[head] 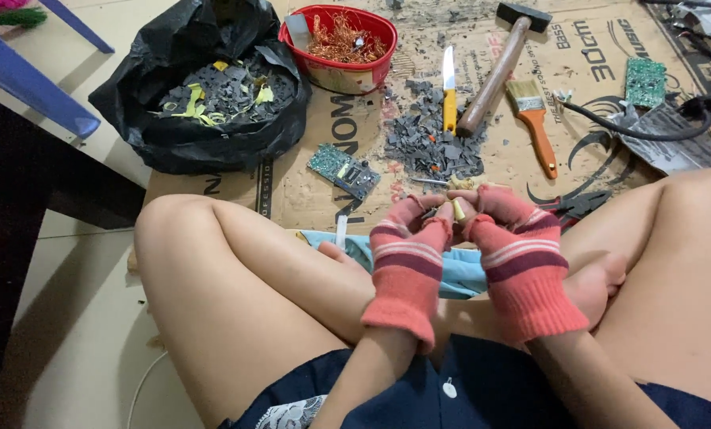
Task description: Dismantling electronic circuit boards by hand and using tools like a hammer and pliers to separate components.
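Both gloved hands, left hand (409, 238) and right hand (508, 230), pinch one small pale piece (458, 209) between their fingertips.

Fingers hide most of the piece; its long axis runs roughly upright, its kind unclear. Beyond the hands lie grey chips (431, 139); far left, a black bag (204, 87) holds similar scraps, a red tub (339, 44) copper wire.
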